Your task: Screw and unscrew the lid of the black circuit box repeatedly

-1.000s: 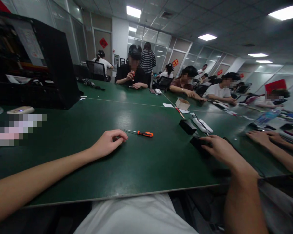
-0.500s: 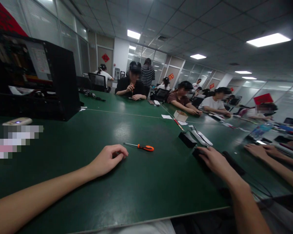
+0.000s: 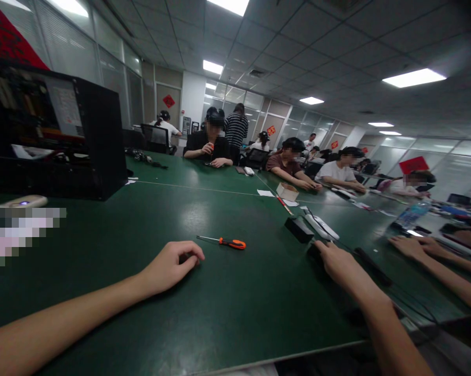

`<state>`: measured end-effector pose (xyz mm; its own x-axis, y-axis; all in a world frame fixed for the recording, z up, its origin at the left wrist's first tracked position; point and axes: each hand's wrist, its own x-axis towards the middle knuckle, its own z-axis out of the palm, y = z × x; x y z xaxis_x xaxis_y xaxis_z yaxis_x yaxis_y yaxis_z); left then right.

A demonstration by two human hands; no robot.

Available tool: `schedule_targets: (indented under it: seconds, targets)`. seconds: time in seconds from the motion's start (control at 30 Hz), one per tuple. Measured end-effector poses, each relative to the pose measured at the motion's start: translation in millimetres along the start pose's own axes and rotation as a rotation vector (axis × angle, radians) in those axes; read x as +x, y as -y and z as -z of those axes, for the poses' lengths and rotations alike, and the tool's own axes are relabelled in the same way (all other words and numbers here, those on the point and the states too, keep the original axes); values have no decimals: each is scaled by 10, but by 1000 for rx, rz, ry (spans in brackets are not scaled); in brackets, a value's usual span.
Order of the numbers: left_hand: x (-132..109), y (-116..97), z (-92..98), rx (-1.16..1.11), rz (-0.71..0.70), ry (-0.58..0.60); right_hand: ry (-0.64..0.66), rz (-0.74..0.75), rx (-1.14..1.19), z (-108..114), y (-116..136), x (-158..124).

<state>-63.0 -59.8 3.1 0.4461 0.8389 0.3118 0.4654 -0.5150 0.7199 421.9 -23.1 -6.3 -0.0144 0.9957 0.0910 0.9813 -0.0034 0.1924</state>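
My left hand (image 3: 176, 266) rests on the green table (image 3: 227, 313), its fingers loosely curled with a gap to the thumb and nothing held. Just beyond its fingertips lies an orange and black screwdriver (image 3: 232, 244), its metal shaft pointing left. Farther right, my right hand (image 3: 337, 263) is closed over a small black object (image 3: 314, 253). Most of that object is hidden under the fingers, so its kind does not show. A black box (image 3: 299, 230) sits just past this hand, beside a white power strip (image 3: 321, 226).
An open black computer case (image 3: 107, 136) stands at the left, with a pale device (image 3: 23, 201) before it. A small cardboard box (image 3: 287, 191) lies ahead. A black bar (image 3: 372, 265) and cables are right of my right hand. A neighbour's hands (image 3: 410, 246) rest near a bottle (image 3: 413, 213).
The view has tilted up slightly, so the table sits lower in the picture. The fingers of my right hand have shifted a little on the black object. My left hand stays put.
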Motion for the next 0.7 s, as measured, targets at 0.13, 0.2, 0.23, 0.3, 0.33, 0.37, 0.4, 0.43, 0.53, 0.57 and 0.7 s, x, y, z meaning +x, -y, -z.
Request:
schedule_targets:
  seconds: [0.13,0.2,0.23,0.3,0.33,0.37,0.4,0.43,0.53,0.57,0.7]
  targets:
    - [-9,3,-12,39,-63,35,17,-15,23,39,-23,19]
    - [-19,4,-14,46,-118,80,23,-19,31,56,-68,47]
    - [-23,3,-14,46,-142,106,26,-17,33,63,-95,64]
    - [-32,-2,-11,46,-170,148,29,-7,35,75,-144,94]
    - [-36,-6,-10,46,-175,157,28,-1,35,80,-159,103]
    - [-39,-10,-10,46,-176,159,29,-4,35,84,-163,106]
    - [-42,-13,-11,45,-174,156,31,-24,30,86,-154,103]
    - [-44,-15,-15,42,-168,152,34,-65,18,85,-133,93]
    - [-49,-14,-32,25,-157,148,51,-228,-35,70,-29,50]
    - [-50,-13,-38,21,-159,148,56,-257,-46,61,3,39]
    - [-49,-21,-45,28,-163,154,74,-237,-37,27,24,44]
